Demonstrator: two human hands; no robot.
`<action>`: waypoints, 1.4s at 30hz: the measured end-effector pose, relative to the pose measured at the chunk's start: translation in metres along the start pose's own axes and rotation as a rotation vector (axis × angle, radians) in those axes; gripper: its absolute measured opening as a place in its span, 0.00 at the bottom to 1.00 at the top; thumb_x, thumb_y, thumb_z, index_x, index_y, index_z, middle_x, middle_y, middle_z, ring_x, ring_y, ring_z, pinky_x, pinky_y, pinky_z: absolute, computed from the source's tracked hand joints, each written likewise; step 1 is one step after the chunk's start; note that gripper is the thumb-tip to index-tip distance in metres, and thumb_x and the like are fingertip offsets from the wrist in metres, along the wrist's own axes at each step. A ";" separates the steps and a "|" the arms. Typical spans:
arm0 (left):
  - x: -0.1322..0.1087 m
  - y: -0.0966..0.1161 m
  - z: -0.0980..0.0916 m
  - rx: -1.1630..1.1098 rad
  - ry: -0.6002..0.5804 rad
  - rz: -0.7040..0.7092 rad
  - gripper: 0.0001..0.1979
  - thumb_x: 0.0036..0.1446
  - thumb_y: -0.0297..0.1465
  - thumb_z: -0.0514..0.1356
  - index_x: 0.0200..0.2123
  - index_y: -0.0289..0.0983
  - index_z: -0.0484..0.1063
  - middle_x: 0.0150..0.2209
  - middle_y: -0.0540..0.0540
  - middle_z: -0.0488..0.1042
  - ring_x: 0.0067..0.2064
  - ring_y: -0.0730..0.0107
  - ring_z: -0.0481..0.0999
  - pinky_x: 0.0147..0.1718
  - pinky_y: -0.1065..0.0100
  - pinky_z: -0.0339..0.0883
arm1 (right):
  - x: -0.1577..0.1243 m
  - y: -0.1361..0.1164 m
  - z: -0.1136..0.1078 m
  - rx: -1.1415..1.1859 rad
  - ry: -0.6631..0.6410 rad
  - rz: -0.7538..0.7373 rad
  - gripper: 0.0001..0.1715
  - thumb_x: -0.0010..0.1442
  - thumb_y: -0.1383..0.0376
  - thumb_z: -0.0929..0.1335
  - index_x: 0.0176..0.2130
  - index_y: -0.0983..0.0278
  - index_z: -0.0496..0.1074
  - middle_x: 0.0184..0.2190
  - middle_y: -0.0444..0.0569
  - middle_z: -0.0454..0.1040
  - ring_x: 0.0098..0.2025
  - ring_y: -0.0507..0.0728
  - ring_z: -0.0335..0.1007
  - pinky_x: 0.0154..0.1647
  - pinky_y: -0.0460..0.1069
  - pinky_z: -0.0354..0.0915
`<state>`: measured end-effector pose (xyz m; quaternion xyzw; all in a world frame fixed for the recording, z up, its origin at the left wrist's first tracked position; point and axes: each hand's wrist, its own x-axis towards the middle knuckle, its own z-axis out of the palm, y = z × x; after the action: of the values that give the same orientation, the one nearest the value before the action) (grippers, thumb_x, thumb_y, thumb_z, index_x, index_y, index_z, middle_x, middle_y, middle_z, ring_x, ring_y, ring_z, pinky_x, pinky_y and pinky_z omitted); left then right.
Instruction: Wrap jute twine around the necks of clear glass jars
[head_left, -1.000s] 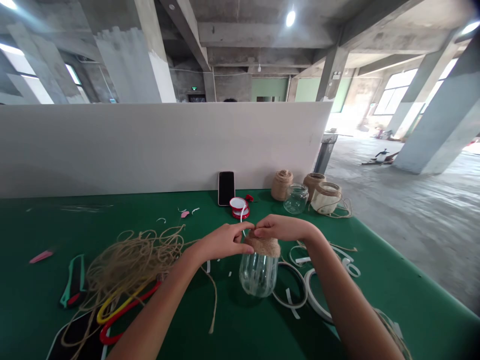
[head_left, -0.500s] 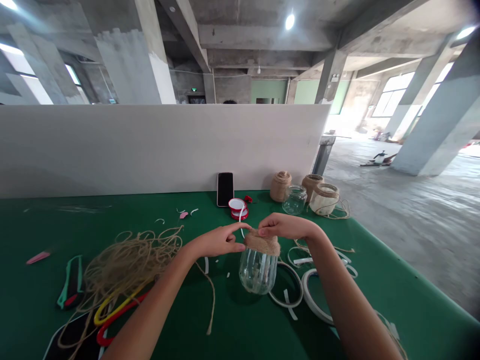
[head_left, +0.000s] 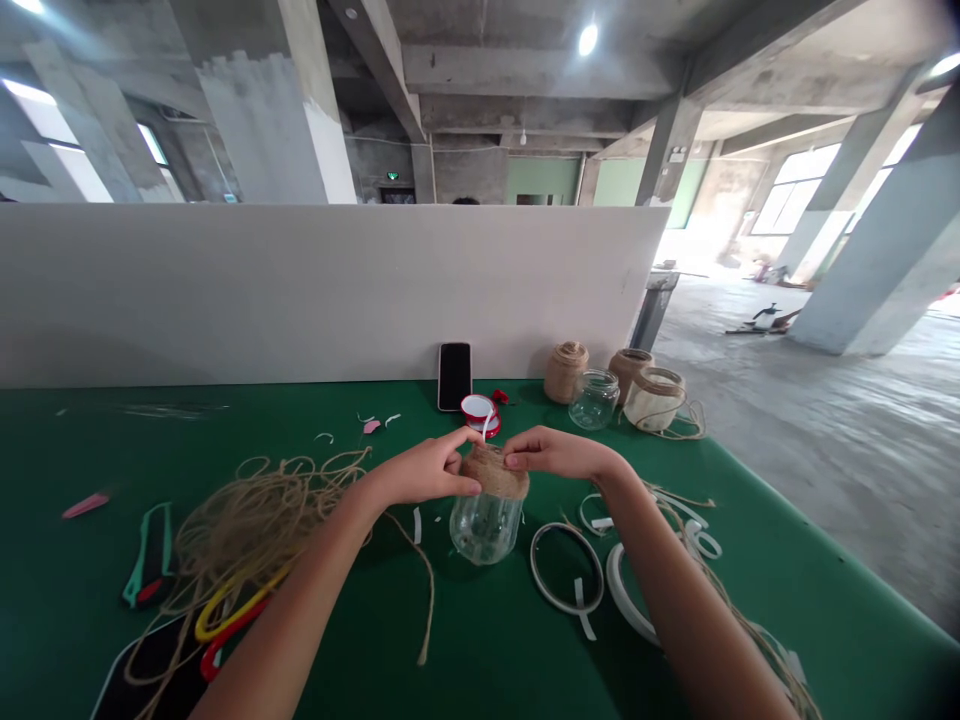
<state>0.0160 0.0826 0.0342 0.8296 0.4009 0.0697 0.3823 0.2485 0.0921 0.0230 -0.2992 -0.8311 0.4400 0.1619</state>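
A clear glass jar (head_left: 486, 532) with jute twine (head_left: 495, 474) wound round its neck and shoulder is between my hands, tilted a little. My left hand (head_left: 426, 468) grips its left side, index finger at the rim and thumb against the lower edge of the wrap. On the upper right of the wrap, my right hand (head_left: 559, 455) pinches with thumb and fingertips at the twine. A white strip (head_left: 488, 420) sticks up behind the jar's rim. From the right forearm's side, loose twine (head_left: 712, 575) trails toward the near edge.
Left lie a tangled twine heap (head_left: 247, 530), yellow-and-red scissors handles (head_left: 232, 615) and a green-black cutter (head_left: 148, 560). Tape rings (head_left: 534, 568) lie right of the jar. Behind stand a phone (head_left: 454, 376), red-rimmed lids (head_left: 478, 408), a bare jar (head_left: 594, 400) and twine-wrapped jars (head_left: 566, 373).
Both hands and the jar have shifted slightly left and away from the tape ring. My right hand stays pinched at the wrap, and more loose twine shows along the right forearm.
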 end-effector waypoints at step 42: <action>0.005 0.013 0.016 0.009 -0.042 0.028 0.30 0.56 0.39 0.54 0.60 0.44 0.48 0.20 0.56 0.57 0.22 0.73 0.57 0.23 0.72 0.49 | -0.002 -0.021 0.003 -0.248 0.015 0.149 0.23 0.62 0.53 0.58 0.27 0.66 0.66 0.21 0.41 0.57 0.23 0.48 0.49 0.22 0.44 0.48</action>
<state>0.0339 0.0718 0.0310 0.8381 0.3815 0.0559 0.3860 0.2412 0.0794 0.0391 -0.3810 -0.8533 0.3427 0.0966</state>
